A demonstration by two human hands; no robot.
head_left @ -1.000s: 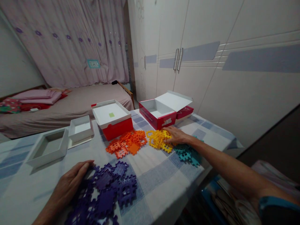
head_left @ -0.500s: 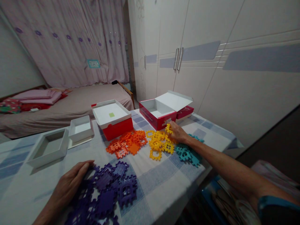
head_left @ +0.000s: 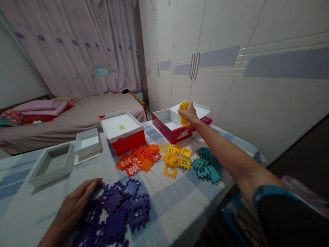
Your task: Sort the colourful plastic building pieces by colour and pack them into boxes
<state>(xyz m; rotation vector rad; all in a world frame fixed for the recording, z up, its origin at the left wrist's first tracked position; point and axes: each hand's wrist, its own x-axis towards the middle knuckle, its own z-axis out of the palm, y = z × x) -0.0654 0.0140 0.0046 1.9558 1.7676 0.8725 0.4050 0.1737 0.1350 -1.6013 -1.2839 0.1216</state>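
Note:
Raised over the right side of the dark red box [head_left: 171, 133], my right hand [head_left: 189, 112] is closed on yellow building pieces [head_left: 183, 113] with toothed edges. That box is open, its lid folded back. My left hand [head_left: 75, 202] lies on the tablecloth, fingers stretched out, touching or just beside a heap of purple building pieces [head_left: 115, 219]. Below my right hand, a yellow pile [head_left: 171, 159] rests on the table, between an orange pile [head_left: 144, 156] and a teal pile [head_left: 207, 164]. Some pieces have window-like openings.
A red box [head_left: 130, 142] with a white tray-like lid stands behind the orange pile. Two grey-white trays, a larger one [head_left: 33, 178] and a smaller one [head_left: 88, 151], sit at the left. Behind the table are a bed [head_left: 102, 106] and a white wardrobe [head_left: 231, 99].
My right hand has lifted up from the yellow pile to above the dark red box, carrying yellow pieces with it. My left hand has stayed beside the purple heap.

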